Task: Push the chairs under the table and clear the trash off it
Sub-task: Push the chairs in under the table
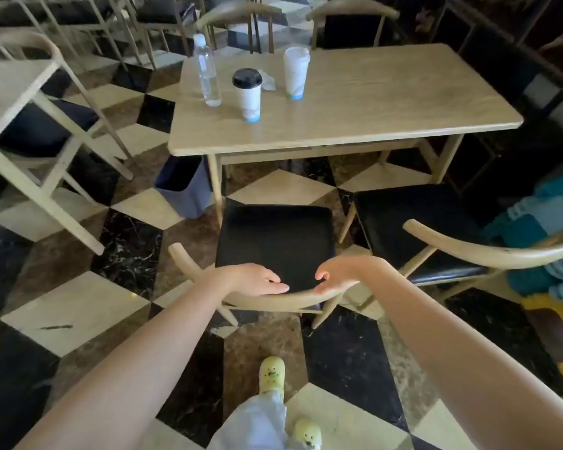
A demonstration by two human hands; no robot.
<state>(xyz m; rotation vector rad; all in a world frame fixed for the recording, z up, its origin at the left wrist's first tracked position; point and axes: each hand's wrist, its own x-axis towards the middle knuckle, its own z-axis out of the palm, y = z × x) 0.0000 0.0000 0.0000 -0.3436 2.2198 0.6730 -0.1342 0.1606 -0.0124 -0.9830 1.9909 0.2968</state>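
Observation:
A light wooden table (387, 105) carries a clear water bottle (206, 71), a white cup with a black lid (247, 94), a second white cup (295, 73) and a crumpled tissue (268, 80). In front of it stands a chair with a black seat (275, 241), pulled out from the table. My left hand (254, 280) and my right hand (337, 274) both rest on its curved wooden backrest, fingers wrapped over the rail. A second pulled-out chair (416, 222) stands to the right.
A grey-blue trash bin (184, 186) sits on the floor beside the table's left front leg. Two more chairs (351, 21) stand behind the table. Another table and chair (30, 125) are at the left. Colourful objects (553, 241) lie at the right.

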